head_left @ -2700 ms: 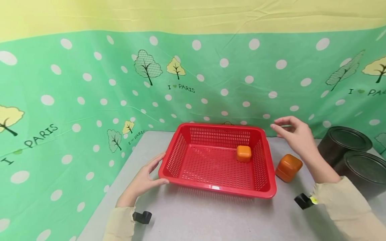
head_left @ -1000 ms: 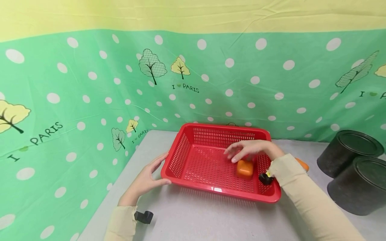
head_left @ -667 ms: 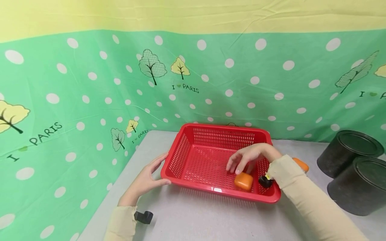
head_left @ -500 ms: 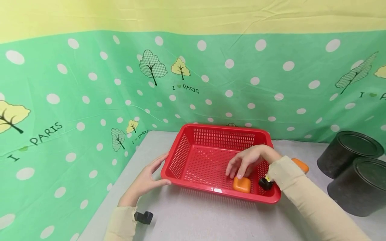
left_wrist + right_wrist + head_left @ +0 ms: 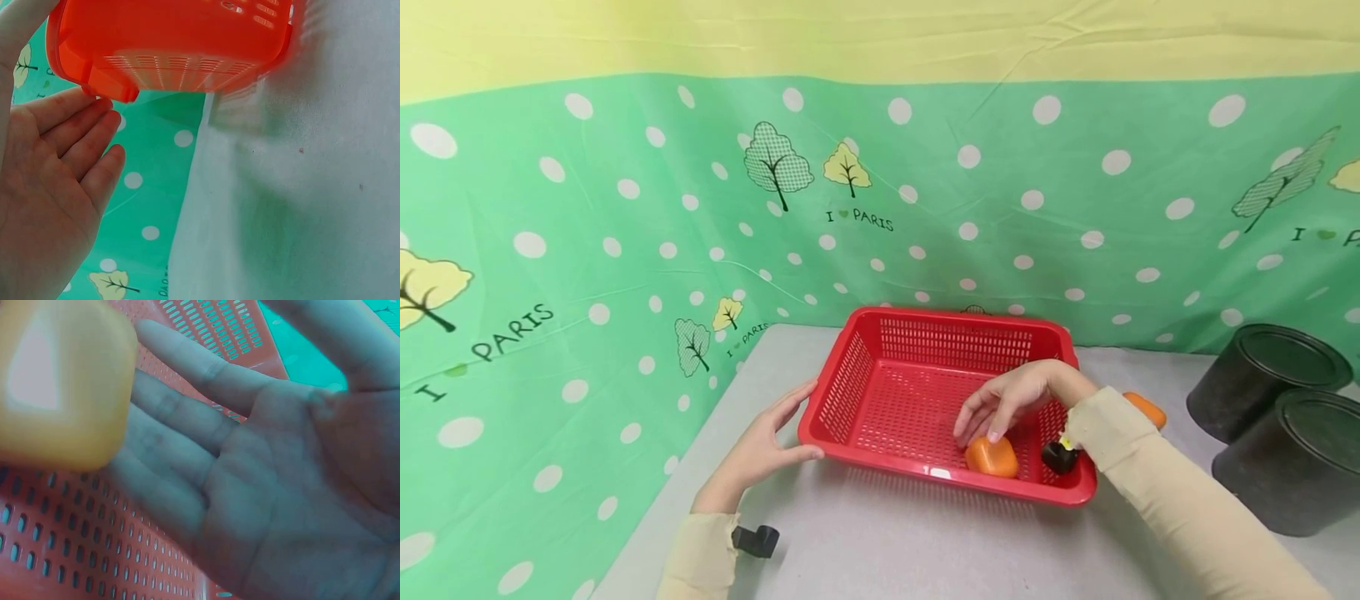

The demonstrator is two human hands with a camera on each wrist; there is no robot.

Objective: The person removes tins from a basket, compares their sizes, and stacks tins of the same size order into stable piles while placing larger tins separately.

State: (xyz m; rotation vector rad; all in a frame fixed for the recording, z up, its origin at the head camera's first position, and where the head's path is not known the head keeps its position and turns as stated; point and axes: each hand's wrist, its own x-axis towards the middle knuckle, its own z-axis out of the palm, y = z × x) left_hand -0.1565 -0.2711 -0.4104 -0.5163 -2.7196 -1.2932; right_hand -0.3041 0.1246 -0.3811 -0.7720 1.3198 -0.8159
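Observation:
A red perforated plastic basket [image 5: 925, 467] stands on the table, with an orange rounded block [image 5: 992, 457] inside by its near wall. My right hand [image 5: 1011, 402] reaches into the basket, its thumb tip at the block's upper edge. In the right wrist view, the fingers [image 5: 181, 415] extend fairly straight behind the block [image 5: 59, 387], which hides their tips. My left hand [image 5: 760, 450] spans the basket's front left corner, fingertips right at the rim. The left wrist view shows its straight fingers [image 5: 81, 134] beside the basket [image 5: 169, 44].
To the basket's right lies a second orange block [image 5: 1146, 409], partly hidden by the right sleeve. Two black lidded cans [image 5: 1262, 392] stand farther right. A green and yellow cloth with dots and trees [image 5: 970, 192] hangs behind and to the left of the grey table [image 5: 865, 550].
My right hand has come from beyond the basket's right rim into it. The block inside has shifted towards the near wall, slightly left, and tilted. My left hand stays at the rim.

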